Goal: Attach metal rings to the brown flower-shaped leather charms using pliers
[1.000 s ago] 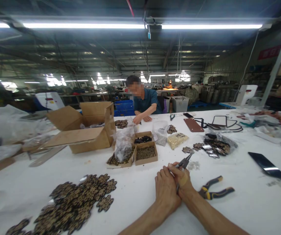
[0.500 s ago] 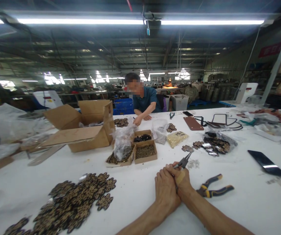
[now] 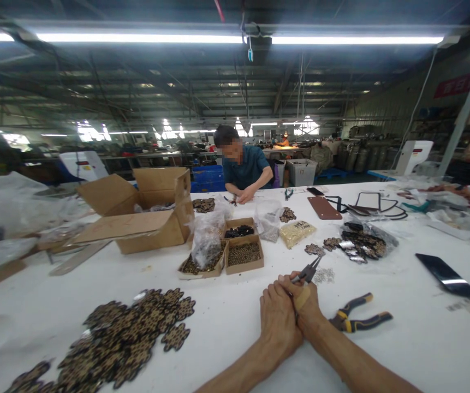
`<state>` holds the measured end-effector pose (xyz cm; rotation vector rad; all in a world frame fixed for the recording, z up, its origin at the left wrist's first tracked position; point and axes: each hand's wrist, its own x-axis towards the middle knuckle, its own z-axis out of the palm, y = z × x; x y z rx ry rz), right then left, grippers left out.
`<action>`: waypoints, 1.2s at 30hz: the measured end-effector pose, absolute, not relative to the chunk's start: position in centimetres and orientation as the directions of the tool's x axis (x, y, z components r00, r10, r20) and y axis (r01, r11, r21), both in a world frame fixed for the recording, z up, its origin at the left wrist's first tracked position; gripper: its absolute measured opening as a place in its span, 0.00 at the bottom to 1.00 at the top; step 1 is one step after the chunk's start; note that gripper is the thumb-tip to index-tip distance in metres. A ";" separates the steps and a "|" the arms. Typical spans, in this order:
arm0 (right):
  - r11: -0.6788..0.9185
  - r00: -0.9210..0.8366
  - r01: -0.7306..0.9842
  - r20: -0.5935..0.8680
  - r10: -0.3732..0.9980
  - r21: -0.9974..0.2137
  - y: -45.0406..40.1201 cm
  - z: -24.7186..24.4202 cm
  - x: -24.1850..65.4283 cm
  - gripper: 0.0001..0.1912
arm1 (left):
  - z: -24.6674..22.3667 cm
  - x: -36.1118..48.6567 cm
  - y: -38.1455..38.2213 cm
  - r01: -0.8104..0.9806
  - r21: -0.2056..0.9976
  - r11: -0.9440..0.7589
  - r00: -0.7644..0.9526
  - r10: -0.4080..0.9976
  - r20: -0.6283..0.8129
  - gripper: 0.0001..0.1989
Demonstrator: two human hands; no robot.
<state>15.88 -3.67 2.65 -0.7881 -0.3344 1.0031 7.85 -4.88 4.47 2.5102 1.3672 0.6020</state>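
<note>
A pair of long-nose pliers (image 3: 310, 268) sticks out of my right hand (image 3: 306, 299), jaws pointing away and to the right. That hand is closed around the handles, and a tan strip is wrapped near its thumb. My left hand (image 3: 276, 314) presses against it from the left, fingers curled; what they grip is hidden. Just past the jaws lie a small heap of tiny silvery pieces (image 3: 325, 275) and a flower-shaped patterned piece (image 3: 314, 249). By my right wrist rests a second pair of pliers (image 3: 363, 314) with yellow-and-black handles spread apart.
Patterned flower-shaped pieces form a large pile (image 3: 124, 335) at front left. Beyond my hands stand a small box of brassy bits (image 3: 243, 255), a bag of yellowish bits (image 3: 297, 233) and a big carton (image 3: 153, 229). A dark phone (image 3: 447, 275) lies right. A co-worker (image 3: 243, 169) works opposite.
My hands and the pliers keep nearly the same pose. Across the table, the co-worker's hands have come together over a small tool, and the head is lower and slightly further right.
</note>
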 end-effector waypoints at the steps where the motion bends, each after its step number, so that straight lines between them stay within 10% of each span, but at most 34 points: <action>1: 0.299 0.518 -0.623 -0.095 0.850 -0.722 -3.7 2.6 15.9 0.24 | 4.4 7.9 -4.9 0.751 0.377 -0.542 0.484 0.841 0.243 0.36; 18: 0.306 0.489 -0.657 -0.079 0.869 -0.689 -2.6 3.1 16.7 0.26 | 5.2 8.0 -3.8 0.761 0.373 -0.530 0.514 0.845 0.149 0.48; 27: 0.255 0.348 0.137 0.287 0.893 -0.957 -2.7 5.2 20.8 0.32 | 2.9 8.0 -2.0 0.655 0.508 -0.560 0.449 0.829 0.334 0.32; 29: 0.107 0.341 0.457 0.285 0.896 -0.883 -2.5 5.9 25.3 0.31 | 2.7 7.8 -1.1 0.683 0.493 -0.539 0.399 0.840 0.367 0.34; 36: -0.493 0.701 0.674 0.264 0.663 -0.550 -4.2 3.6 38.9 0.25 | 2.0 7.0 0.8 0.702 0.472 -0.533 0.352 0.836 0.421 0.35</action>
